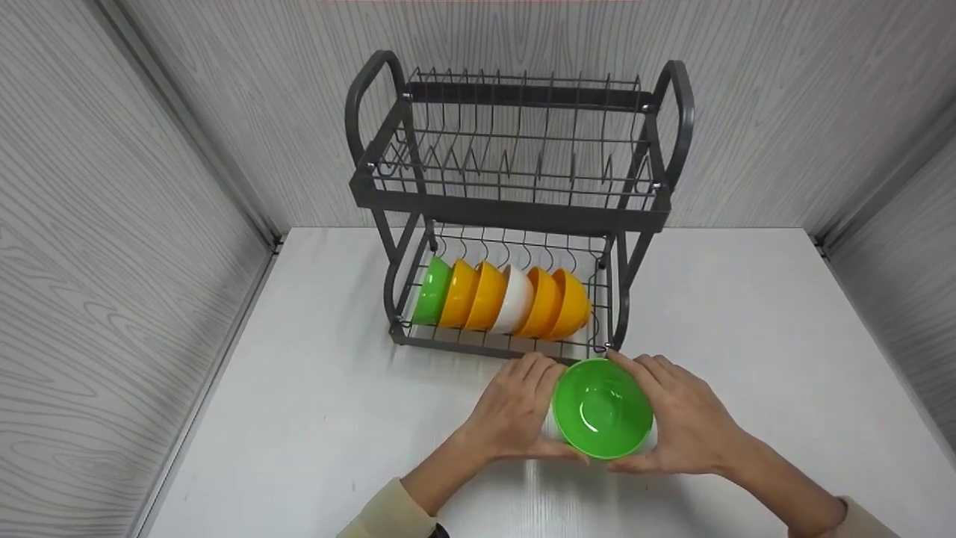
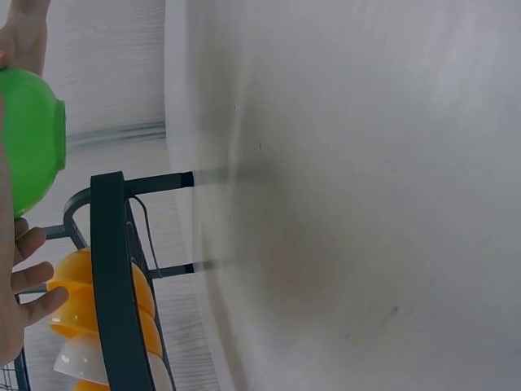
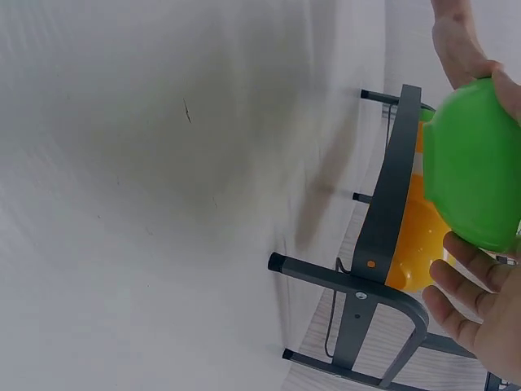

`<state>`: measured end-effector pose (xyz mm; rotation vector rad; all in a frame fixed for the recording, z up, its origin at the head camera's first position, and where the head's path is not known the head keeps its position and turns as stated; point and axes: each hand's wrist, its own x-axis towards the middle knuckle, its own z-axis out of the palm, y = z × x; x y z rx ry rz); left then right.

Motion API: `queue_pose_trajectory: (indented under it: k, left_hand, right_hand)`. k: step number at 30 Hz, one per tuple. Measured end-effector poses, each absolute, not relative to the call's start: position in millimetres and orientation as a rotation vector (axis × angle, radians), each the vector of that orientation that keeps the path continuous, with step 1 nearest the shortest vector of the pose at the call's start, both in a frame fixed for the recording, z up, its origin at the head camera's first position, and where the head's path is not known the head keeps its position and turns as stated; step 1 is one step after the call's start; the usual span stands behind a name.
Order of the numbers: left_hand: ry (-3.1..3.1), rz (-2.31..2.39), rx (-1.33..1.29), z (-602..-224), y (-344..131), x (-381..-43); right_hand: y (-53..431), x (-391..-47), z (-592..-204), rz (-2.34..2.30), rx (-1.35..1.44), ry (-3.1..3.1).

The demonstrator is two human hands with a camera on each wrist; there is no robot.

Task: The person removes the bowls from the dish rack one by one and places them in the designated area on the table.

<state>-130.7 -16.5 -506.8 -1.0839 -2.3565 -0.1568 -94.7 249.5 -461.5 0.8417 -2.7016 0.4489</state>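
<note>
A green bowl (image 1: 601,409) is held between both hands in front of the rack's lower right corner, its hollow turned up toward the head camera. My left hand (image 1: 515,411) grips its left side, thumb at the near rim and fingers at the far side. On the opposite side my right hand (image 1: 683,415) holds it the same way. Both wrist views show the smooth underside and foot ring of the green bowl (image 2: 34,138), raised over the table. Fingers (image 3: 464,281) of the right hand lie along its side in the right wrist view.
A dark two-tier dish rack (image 1: 511,209) stands against the back wall. Its lower tier holds a leaning row: a green bowl (image 1: 432,291), several orange-yellow bowls (image 1: 485,295) and a white bowl (image 1: 514,300). Plate slots line the upper tier. White table (image 1: 336,418) surrounds the rack.
</note>
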Motion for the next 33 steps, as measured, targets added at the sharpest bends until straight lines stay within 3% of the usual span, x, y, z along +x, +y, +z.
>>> queue_pose_trajectory:
  k: [33]
  left_hand:
    - [-2.386,-0.097,-1.113,-506.8,-28.3,-129.6]
  right_hand:
    - [255.9,-99.5,-469.2,0.371,0.906,-2.711]
